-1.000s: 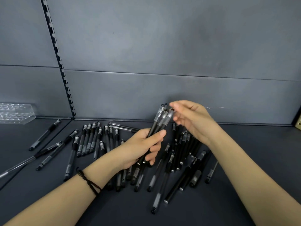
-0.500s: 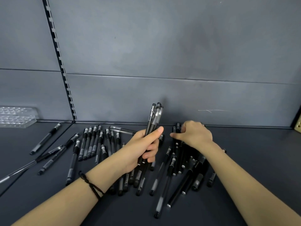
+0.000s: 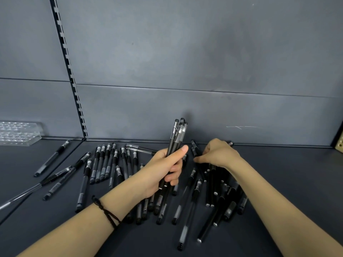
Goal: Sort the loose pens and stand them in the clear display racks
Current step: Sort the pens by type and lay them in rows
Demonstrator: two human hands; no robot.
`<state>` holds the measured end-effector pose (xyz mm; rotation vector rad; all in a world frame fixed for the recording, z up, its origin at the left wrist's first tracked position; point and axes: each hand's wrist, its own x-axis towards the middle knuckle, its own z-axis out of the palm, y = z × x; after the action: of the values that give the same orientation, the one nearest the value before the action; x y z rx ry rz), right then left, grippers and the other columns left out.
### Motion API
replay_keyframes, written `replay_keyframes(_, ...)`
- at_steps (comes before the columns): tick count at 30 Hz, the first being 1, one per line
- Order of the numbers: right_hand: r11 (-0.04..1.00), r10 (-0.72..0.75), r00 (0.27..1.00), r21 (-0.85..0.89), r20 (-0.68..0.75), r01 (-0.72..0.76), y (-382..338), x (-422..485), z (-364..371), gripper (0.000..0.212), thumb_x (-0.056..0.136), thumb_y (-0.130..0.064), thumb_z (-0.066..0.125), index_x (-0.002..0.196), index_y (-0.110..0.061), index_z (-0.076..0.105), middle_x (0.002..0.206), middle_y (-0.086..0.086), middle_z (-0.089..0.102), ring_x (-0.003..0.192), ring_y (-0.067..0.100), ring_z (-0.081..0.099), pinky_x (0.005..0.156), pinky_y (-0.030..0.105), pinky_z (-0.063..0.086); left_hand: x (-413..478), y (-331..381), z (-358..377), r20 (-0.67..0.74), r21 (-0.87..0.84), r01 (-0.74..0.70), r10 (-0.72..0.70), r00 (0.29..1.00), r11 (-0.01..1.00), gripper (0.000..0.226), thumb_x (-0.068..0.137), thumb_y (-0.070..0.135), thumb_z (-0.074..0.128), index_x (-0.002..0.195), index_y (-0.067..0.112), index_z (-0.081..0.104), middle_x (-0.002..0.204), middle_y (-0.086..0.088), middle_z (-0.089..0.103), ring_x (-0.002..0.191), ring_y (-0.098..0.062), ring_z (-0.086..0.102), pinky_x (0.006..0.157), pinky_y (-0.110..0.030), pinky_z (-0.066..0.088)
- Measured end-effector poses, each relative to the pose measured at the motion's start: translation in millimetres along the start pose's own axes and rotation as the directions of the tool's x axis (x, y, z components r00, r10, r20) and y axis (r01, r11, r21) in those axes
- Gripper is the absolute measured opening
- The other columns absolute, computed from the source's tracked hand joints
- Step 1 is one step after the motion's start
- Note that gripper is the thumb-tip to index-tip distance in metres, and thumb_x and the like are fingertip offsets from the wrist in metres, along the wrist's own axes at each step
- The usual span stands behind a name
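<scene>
- My left hand (image 3: pixel 165 169) grips a bundle of black pens (image 3: pixel 177 138), fingers and thumb wrapped round the barrels. The bundle is held near upright above the middle of the shelf (image 3: pixel 278 182).
- One barrel in the bundle carries white print that begins "TEST". The rest of the print is not legible.
- My right hand (image 3: pixel 219 154) rests on the pile of loose pens (image 3: pixel 213 184), near the rear edge of the shelf, with its fingers curled down among them. I cannot tell whether they have closed on a pen.
- A row of pens (image 3: pixel 105 164) lies side by side left of centre. Further pens lie scattered toward the left edge.
- The clear display rack (image 3: pixel 16 133) sits in the left rear corner, against the back panel. It holds no pens.
- A black cord bracelet (image 3: pixel 105 212) circles my left wrist.
</scene>
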<state>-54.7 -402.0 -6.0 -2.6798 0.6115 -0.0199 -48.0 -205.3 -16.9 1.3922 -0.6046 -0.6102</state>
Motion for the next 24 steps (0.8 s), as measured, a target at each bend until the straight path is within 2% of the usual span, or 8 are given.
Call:
replay_keyframes(3, 0.993, -0.023, 0.999, 0.116, 0.029, 0.019, -2, 0, 2, 0.046, 0.070, -0.044, 0.081, 0.083, -0.001, 0.070, 0.085, 0.009, 0.073, 0.090, 0.027, 0.069, 0.075, 0.032, 0.053, 0, 1, 0, 0.000, -0.007, 0.003, -0.003, 1.000, 1.000, 0.049, 0.096, 0.039, 0.053, 0.057, 0.016, 0.035, 0.047, 0.003, 0.027, 0.038, -0.009, 0.024, 0.042, -0.022, 0.033)
replay_keyframes(8, 0.992, -0.053, 0.998, 0.119, 0.045, 0.047, -10, -6, 2, 0.057, 0.075, -0.038, 0.079, 0.112, 0.004, 0.066, 0.110, 0.017, 0.069, 0.101, 0.028, 0.065, 0.089, 0.038, 0.052, 1, 0, 0, -0.011, -0.004, -0.006, 0.006, 1.000, 1.000, 0.046, 0.098, 0.036, 0.051, 0.059, 0.016, 0.036, 0.048, 0.004, 0.029, 0.038, -0.010, 0.025, 0.042, -0.023, 0.033)
replay_keyframes(10, 0.992, -0.077, 0.994, 0.108, 0.072, 0.069, -11, -7, 2, 0.054, 0.076, -0.039, 0.078, 0.105, 0.006, 0.067, 0.104, 0.017, 0.071, 0.098, 0.029, 0.067, 0.085, 0.037, 0.053, 1, -1, -1, -0.018, -0.004, -0.013, 0.013, 1.000, 1.000, 0.046, 0.098, 0.036, 0.052, 0.060, 0.016, 0.035, 0.050, 0.002, 0.028, 0.038, -0.010, 0.025, 0.042, -0.022, 0.033)
replay_keyframes(11, 0.992, -0.093, 0.992, 0.098, 0.087, 0.084, -11, -7, 3, 0.048, 0.076, -0.040, 0.077, 0.092, 0.004, 0.068, 0.091, 0.015, 0.071, 0.087, 0.028, 0.067, 0.076, 0.034, 0.052, 1, -1, -1, -0.022, -0.006, -0.015, 0.015, 1.000, 1.000, 0.045, 0.098, 0.036, 0.052, 0.061, 0.015, 0.035, 0.051, 0.002, 0.028, 0.038, -0.010, 0.025, 0.041, -0.022, 0.034)
replay_keyframes(13, 0.992, -0.119, 0.988, 0.060, 0.098, 0.114, -12, -8, 5, 0.036, 0.078, -0.042, 0.073, 0.071, -0.010, 0.056, 0.069, 0.007, 0.055, 0.067, 0.020, 0.053, 0.063, 0.029, 0.039, 2, -1, -1, -0.027, -0.008, -0.011, 0.011, 1.000, 1.000, 0.044, 0.098, 0.036, 0.052, 0.062, 0.015, 0.035, 0.052, 0.001, 0.027, 0.038, -0.010, 0.025, 0.041, -0.022, 0.034)
replay_keyframes(16, 0.982, -0.181, 0.980, -0.046, 0.084, 0.185, -14, -10, 7, 0.044, 0.083, -0.040, 0.066, 0.056, -0.016, 0.041, 0.056, 0.000, 0.042, 0.056, 0.017, 0.042, 0.055, 0.028, 0.031, 2, -1, -1, -0.028, -0.019, -0.006, 0.006, 1.000, 1.000, 0.042, 0.098, 0.036, 0.052, 0.065, 0.015, 0.037, 0.052, 0.001, 0.028, 0.037, -0.009, 0.025, 0.040, -0.022, 0.034)
replay_keyframes(20, 0.951, -0.257, 0.966, -0.170, 0.022, 0.257, -18, -14, 9, 0.044, 0.089, -0.040, 0.059, 0.057, -0.016, 0.042, 0.057, -0.002, 0.045, 0.058, 0.018, 0.044, 0.052, 0.029, 0.031, 2, 0, -1, -0.041, -0.061, 0.002, -0.005, 0.999, 0.998, 0.034, 0.098, 0.034, 0.051, 0.072, 0.015, 0.041, 0.052, 0.003, 0.029, 0.037, -0.009, 0.025, 0.039, -0.022, 0.033)
replay_keyframes(24, 0.948, -0.256, 0.967, -0.196, 0.004, 0.252, -16, -12, 12, 0.034, 0.095, -0.038, 0.051, 0.070, -0.016, 0.049, 0.068, -0.001, 0.052, 0.074, 0.023, 0.056, 0.062, 0.031, 0.040, 2, 1, -2, -0.063, -0.111, 0.012, -0.019, 0.998, 0.994, 0.028, 0.098, 0.033, 0.052, 0.081, 0.012, 0.047, 0.052, 0.003, 0.032, 0.038, -0.009, 0.026, 0.040, -0.021, 0.033)
